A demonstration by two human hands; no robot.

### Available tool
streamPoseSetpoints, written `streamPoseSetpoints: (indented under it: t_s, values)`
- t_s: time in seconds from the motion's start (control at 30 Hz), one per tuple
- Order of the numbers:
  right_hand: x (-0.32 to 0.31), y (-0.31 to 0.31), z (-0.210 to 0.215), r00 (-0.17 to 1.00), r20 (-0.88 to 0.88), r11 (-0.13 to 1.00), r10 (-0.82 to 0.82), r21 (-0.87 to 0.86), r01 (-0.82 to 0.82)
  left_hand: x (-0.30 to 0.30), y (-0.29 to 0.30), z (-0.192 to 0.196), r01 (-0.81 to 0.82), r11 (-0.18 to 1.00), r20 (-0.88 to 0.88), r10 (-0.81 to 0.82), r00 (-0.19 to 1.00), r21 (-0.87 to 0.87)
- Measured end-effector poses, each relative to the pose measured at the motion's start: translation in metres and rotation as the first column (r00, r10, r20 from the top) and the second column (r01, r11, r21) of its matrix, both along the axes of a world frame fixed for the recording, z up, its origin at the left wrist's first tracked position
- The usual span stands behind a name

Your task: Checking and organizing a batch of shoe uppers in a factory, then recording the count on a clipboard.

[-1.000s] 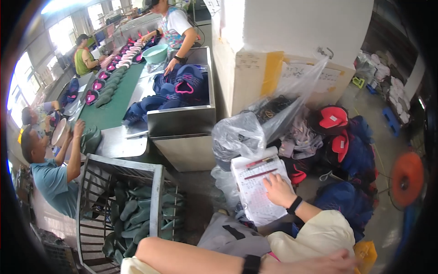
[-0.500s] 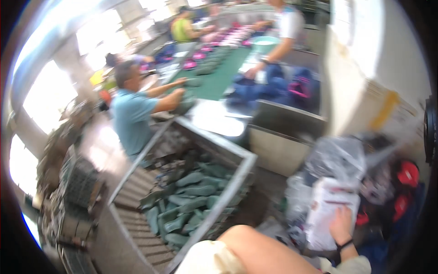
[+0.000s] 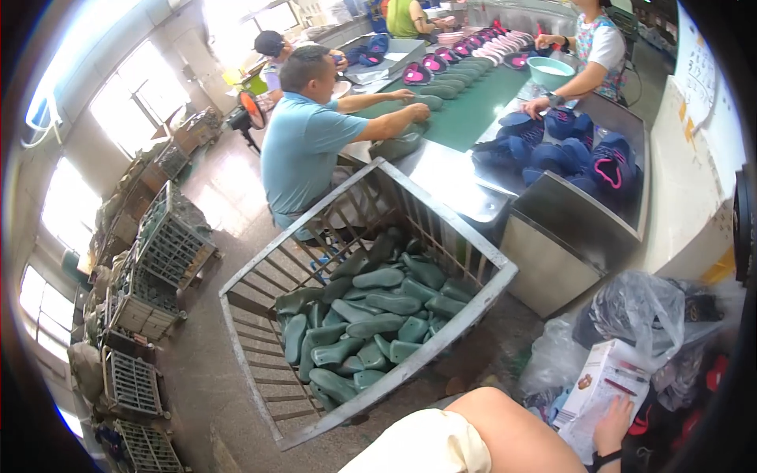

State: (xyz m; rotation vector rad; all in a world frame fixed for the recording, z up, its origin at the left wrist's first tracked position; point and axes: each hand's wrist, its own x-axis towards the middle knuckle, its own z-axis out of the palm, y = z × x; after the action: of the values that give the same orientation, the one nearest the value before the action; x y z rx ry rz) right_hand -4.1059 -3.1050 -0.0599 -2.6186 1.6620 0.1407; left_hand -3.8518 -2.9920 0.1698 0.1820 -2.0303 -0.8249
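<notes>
Head view.
– 4 o'clock: printed paper sheets (image 3: 593,392), near a clear plastic bag (image 3: 658,303).
– Between 4 and 5 o'clock: right hand (image 3: 611,430), dark band at wrist, resting on the sheets; grip released, fingers extended, closed on nothing visible.
– 4 o'clock: red pen (image 3: 621,387), loose on the sheets, just beyond the fingers.
– 5 o'clock: bent left arm (image 3: 505,433); left hand out of sight, its grip cannot be told.
– 6 o'clock: metal crate (image 3: 505,270), heaped with green shoe lasts (image 3: 394,303).
– 11 o'clock: co-worker in blue shirt (image 3: 303,142), hands at lasts.
– 1 o'clock: green-topped desk (image 3: 465,126), bearing pink-lined shoe uppers (image 3: 415,74).
– 2 o'clock: steel bin (image 3: 569,209), navy shoe uppers (image 3: 611,162) within.
Standing: sheets laid out, pen not taken up; entries too small to tell what is filled or left. Some lasts stand in a row on the desk; many lie in the crate.
</notes>
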Motion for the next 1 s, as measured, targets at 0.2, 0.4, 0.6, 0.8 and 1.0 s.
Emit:
streamPoseSetpoints:
  t_s: [0.2,0.4,0.6,0.8,1.0]
  values:
    - [0.044,-0.016,0.019,0.985,-0.060,0.985,0.164,-0.043,-0.167,-0.042,0.006,0.023,0.495,0.864,-0.310,-0.497,0.810,-0.091]
    - [0.003,0.006,0.022,0.990,0.057,0.991,0.130,-0.017,-0.129,-0.045,-0.024,0.033,0.812,0.584,-0.168,-0.798,0.578,0.016]
    - [-0.023,0.023,0.046,0.976,0.115,0.975,0.184,0.103,-0.195,-0.052,-0.022,0.029,0.706,0.708,-0.134,-0.698,0.704,0.023]
    - [-0.002,0.004,0.039,0.986,0.102,0.992,0.128,-0.001,-0.129,-0.097,0.018,0.044,0.765,0.618,-0.260,-0.780,0.569,-0.180]
    - [-0.011,-0.024,0.023,0.962,0.196,0.977,0.190,-0.129,-0.167,-0.108,0.000,0.034,0.463,0.866,0.002,-0.471,0.882,-0.189]
